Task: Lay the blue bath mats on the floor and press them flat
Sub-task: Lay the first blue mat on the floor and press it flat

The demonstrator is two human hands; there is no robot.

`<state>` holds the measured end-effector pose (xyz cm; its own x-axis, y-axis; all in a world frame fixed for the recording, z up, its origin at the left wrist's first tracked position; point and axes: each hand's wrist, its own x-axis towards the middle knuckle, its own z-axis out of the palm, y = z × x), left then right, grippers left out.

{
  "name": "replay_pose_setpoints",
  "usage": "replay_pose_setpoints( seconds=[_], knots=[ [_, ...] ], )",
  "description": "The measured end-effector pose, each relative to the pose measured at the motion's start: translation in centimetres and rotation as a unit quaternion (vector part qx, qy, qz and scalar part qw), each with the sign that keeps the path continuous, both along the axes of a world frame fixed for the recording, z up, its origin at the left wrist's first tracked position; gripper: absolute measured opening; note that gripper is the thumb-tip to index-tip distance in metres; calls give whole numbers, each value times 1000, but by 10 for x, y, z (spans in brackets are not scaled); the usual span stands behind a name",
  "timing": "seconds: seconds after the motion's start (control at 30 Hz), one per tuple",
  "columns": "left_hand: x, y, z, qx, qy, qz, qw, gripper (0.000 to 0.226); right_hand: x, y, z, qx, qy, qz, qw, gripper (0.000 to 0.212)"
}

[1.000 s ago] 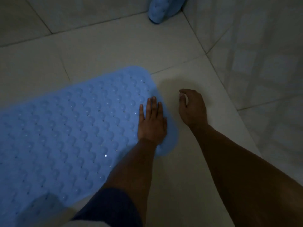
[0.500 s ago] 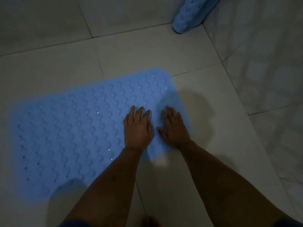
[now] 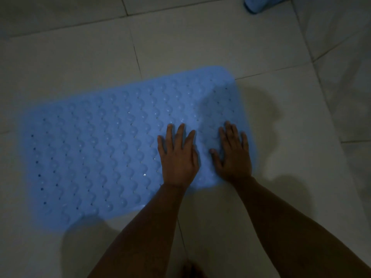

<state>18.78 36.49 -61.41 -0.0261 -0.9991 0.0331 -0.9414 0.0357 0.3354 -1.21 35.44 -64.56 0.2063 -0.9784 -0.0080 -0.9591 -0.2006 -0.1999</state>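
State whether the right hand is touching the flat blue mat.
Touching. The head view shows the right hand spread palm-down on the blue mat, fingers flat, no gap.

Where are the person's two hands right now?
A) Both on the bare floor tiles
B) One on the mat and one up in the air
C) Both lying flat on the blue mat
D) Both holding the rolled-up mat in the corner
C: the left hand and the right hand both lie palm-down, fingers spread, on the right end of the blue mat.
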Motion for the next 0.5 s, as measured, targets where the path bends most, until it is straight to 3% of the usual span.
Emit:
replay_pose_setpoints(
  seconds=[0.17,0.3,0.37,0.5],
  knots=[
    [4,18,9,17,1,-13,1000,50,9,-1,8,59,13,-23,998,76],
    [-5,30,13,15,-12,-43,999,54,10,-37,49,192,-147,-144,960,60],
    [-17,31,6,9,-16,-66,998,61,4,-60,74,197,-188,-168,947,53],
    [-34,21,-21,15,-12,-95,995,82,0,-74,89,145,-158,-156,964,46]
  ],
)
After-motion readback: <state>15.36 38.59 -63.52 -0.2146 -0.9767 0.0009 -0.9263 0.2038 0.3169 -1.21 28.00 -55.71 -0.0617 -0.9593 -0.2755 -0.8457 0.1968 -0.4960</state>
